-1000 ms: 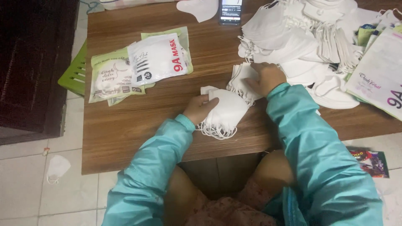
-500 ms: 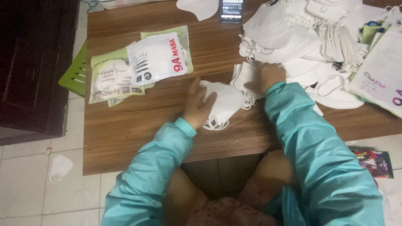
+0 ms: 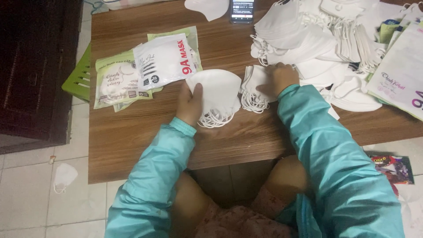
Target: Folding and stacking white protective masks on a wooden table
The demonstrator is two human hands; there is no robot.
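Note:
My left hand [image 3: 190, 104] grips a stack of white folded face masks [image 3: 217, 92], lifted a little off the brown wooden table [image 3: 145, 132], ear loops hanging below. My right hand [image 3: 279, 78] rests on a second small bunch of white masks [image 3: 254, 86] just to the right, at the foot of a big loose heap of white masks [image 3: 317, 39]. Both arms wear teal sleeves.
Sealed mask packets, white and green [image 3: 145, 66], lie at the table's left. A phone [image 3: 242, 10] lies at the far edge. Printed packaging [image 3: 398, 72] sits at the right. One mask [image 3: 64, 175] lies on the tiled floor; a dark cabinet [image 3: 35, 66] stands left.
My left hand has lifted the mask stack off the table and turned it upward to the left. My right hand has stayed on the other bunch.

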